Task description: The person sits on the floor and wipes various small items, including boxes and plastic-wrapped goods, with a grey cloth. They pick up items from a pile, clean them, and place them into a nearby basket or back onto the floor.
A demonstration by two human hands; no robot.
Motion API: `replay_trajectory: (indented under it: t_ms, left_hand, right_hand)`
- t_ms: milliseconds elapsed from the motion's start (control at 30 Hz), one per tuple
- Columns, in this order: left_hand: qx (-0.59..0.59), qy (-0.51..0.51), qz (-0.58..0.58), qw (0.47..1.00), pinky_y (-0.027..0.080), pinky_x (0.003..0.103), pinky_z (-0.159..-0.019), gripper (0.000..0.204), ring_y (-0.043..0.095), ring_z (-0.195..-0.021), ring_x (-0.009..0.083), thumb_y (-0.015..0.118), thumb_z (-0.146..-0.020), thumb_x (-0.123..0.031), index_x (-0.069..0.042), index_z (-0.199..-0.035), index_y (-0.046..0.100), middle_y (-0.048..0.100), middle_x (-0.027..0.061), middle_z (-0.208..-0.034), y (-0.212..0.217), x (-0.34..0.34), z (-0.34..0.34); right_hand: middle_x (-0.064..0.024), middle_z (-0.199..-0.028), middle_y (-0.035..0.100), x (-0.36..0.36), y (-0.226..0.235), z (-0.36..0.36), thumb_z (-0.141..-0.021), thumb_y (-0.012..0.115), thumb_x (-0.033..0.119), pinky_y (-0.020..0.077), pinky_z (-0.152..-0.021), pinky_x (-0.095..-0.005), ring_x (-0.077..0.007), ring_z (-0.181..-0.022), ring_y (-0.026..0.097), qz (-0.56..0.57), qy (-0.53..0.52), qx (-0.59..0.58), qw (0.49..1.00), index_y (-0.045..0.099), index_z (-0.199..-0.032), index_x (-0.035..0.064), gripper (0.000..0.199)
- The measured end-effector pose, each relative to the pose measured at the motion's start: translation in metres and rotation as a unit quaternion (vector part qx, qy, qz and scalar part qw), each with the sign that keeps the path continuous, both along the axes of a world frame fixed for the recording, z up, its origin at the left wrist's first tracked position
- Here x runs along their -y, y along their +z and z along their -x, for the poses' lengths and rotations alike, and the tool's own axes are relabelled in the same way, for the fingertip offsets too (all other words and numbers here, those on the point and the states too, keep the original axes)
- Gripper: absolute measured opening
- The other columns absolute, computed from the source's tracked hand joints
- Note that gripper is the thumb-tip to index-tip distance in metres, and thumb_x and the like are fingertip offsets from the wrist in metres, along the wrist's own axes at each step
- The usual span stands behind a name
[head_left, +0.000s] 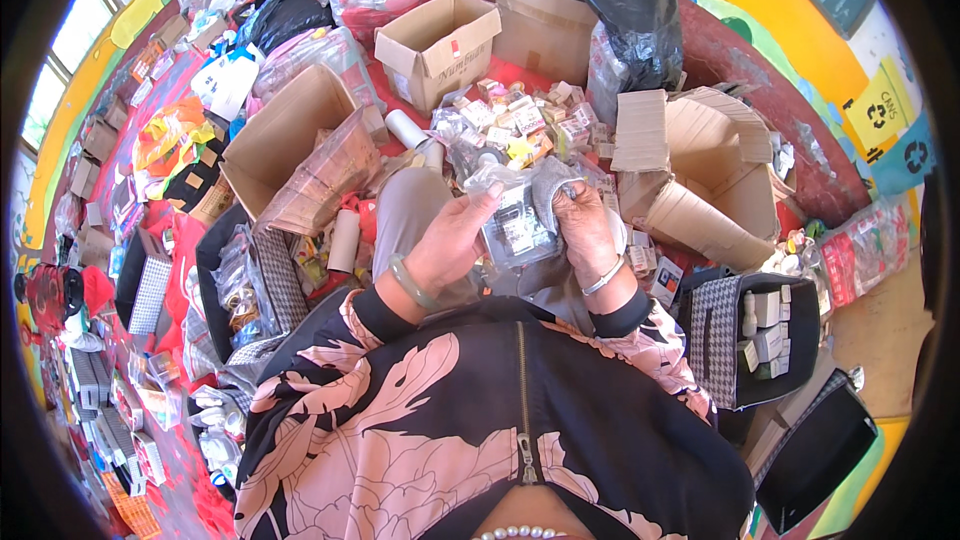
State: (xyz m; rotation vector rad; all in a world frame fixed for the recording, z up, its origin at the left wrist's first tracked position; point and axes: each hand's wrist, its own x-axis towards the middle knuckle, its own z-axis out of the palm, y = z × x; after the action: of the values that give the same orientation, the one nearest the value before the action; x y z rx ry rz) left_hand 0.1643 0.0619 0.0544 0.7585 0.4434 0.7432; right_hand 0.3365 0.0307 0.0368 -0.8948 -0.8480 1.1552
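A clear plastic container (pixel 512 240) with a dark patch on its face is held in front of my chest, over my lap. My left hand (pixel 456 245) grips its left side, thumb on top. On the other side, my right hand (pixel 588 230) has its fingers closed around a grey cloth (pixel 552 186), which lies against the container's upper right edge. Whether the right fingers also touch the container cannot be made out. Just beyond the hands is a heap of small boxes and packets (pixel 525 125).
Open cardboard boxes stand left (pixel 290 145), ahead (pixel 440 50) and right (pixel 712 175). A houndstooth bin (pixel 715 340) with small white containers is by my right elbow. Another bin (pixel 280 285) holds plastic items at left. Filled bags, including a black bag (pixel 625 5), line the back.
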Motion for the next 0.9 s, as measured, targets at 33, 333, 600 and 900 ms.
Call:
replay_trajectory:
  t_ms: [33,333,600,900]
  left_hand:
    - [-0.004,-0.005,0.013,1.0,0.046,0.022,-0.057,0.033,0.058,-0.072,0.0072,0.047,-0.091,-0.031,-0.002,-0.105,0.053,0.059,0.0008,-0.088,-0.002,0.0,0.0]
    - [0.079,0.073,0.02,0.994,0.047,0.032,-0.082,0.033,0.057,-0.095,0.0163,0.043,-0.093,-0.024,0.001,-0.113,0.05,0.057,0.0081,-0.106,0.016,0.003,0.004]
    - [0.265,0.177,0.135,0.938,0.041,0.037,-0.093,0.036,0.052,-0.108,0.0237,0.037,-0.094,-0.02,0.001,-0.123,0.038,0.051,0.0112,-0.119,0.008,-0.015,-0.002]
    - [0.159,-0.01,0.057,0.986,0.042,0.037,-0.09,0.039,0.053,-0.105,0.0231,0.037,-0.093,-0.023,0.002,-0.122,0.04,0.053,0.0123,-0.116,0.007,-0.004,0.008]
  right_hand:
    - [-0.0005,-0.08,0.063,0.0,-0.001,0.001,-0.084,0.059,0.012,0.0444,-0.063,-0.0212,-0.007,-0.069,0.055,-0.007,-0.019,0.02,1.0,0.062,-0.092,0.0011,0.014]
    - [-0.0105,-0.095,0.062,-0.018,-0.03,-0.055,-0.089,0.046,0.022,0.048,-0.072,-0.0302,-0.0165,-0.08,0.059,0.068,-0.225,-0.003,0.972,0.057,-0.103,-0.0003,0.028]
    - [-0.0068,-0.124,0.049,0.003,-0.004,0.001,-0.073,0.069,0.038,0.0379,-0.097,-0.0365,-0.023,-0.113,0.047,0.012,0.013,-0.201,0.979,0.043,-0.124,0.0047,0.067]
    - [-0.0038,-0.094,0.062,-0.007,0.005,0.005,-0.086,0.055,0.037,0.047,-0.074,-0.0252,-0.013,-0.083,0.059,-0.024,-0.055,-0.12,0.991,0.056,-0.103,0.0019,0.039]
